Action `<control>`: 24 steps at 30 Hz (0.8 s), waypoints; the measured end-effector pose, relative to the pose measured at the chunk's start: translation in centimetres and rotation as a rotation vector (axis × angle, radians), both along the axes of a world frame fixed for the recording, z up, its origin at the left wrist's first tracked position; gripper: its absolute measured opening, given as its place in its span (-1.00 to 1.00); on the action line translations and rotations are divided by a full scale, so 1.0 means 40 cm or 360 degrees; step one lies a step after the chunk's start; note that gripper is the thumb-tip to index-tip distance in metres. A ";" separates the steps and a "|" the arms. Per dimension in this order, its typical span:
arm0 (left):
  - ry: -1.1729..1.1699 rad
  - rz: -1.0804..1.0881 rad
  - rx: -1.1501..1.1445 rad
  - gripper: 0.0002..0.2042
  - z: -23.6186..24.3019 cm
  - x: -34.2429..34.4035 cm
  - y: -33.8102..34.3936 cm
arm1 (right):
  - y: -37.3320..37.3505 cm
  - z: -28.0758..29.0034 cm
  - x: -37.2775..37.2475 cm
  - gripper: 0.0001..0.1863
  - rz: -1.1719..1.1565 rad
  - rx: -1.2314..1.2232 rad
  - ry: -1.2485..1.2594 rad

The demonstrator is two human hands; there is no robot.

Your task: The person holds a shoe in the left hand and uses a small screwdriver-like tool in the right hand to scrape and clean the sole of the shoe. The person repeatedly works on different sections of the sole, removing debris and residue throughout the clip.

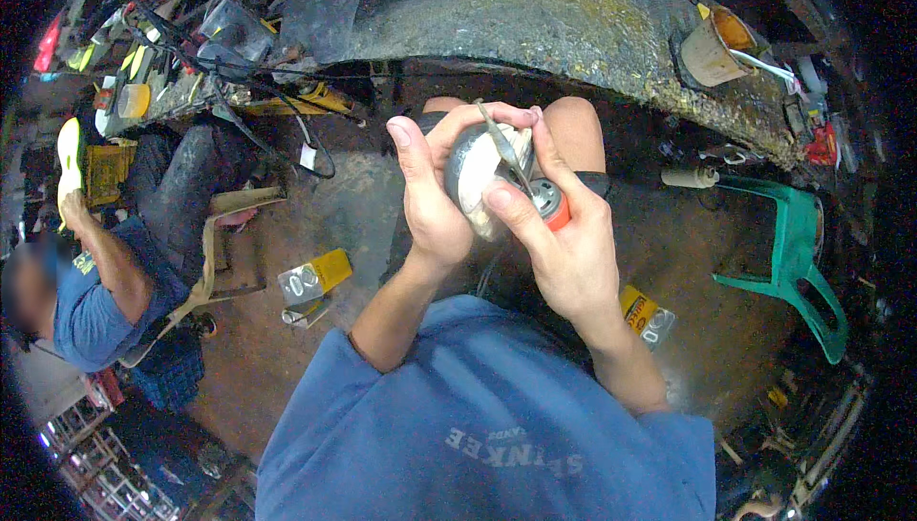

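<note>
In front of my knees, both hands are on a rounded shoe-like piece (473,177), dark along its outer side and white on the face turned up. My left hand (435,187) is wrapped round its left side, thumb sticking up. My right hand (578,244) closes round a slim grey metal tool (508,144), which lies slantwise over the white face. Under the right thumb and fingers shows an orange-rimmed part with a dark grey end (549,204). Whether that part belongs to the piece or is separate, I cannot tell.
A worn bench (458,24) curves across the far side, with a whitish bucket (712,48) at its right. A green plastic chair (793,263) is on the right. At left sits a co-worker (115,282) holding a pale yellow-green sole (70,163). Yellow-and-clear packages (315,276) lie on the floor.
</note>
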State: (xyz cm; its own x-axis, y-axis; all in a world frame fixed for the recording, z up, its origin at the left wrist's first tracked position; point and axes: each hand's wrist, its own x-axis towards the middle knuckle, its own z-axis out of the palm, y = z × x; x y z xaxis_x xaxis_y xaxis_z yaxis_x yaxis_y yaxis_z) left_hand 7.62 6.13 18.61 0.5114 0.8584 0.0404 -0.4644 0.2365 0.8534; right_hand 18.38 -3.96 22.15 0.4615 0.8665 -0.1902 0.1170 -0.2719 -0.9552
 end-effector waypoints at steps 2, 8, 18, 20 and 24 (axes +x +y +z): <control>-0.0007 0.0000 -0.0026 0.02 -0.001 0.005 -0.002 | -0.002 -0.001 0.003 -0.03 0.0012 -0.0038 -0.0031; 0.0173 0.0059 0.0095 0.00 0.005 -0.001 -0.005 | -0.008 -0.006 0.012 0.01 0.0079 -0.0007 -0.0077; 0.0103 0.0017 -0.0009 -0.04 0.017 -0.001 -0.001 | -0.016 0.008 0.013 0.16 0.0211 0.0121 -0.0578; 0.0052 -0.0026 -0.0034 -0.04 0.017 -0.001 0.001 | -0.020 0.019 0.019 0.12 0.0261 0.0075 -0.0582; 0.0167 -0.0010 0.0008 -0.04 0.019 0.005 -0.001 | -0.028 0.032 0.029 0.03 0.0271 -0.0083 -0.0434</control>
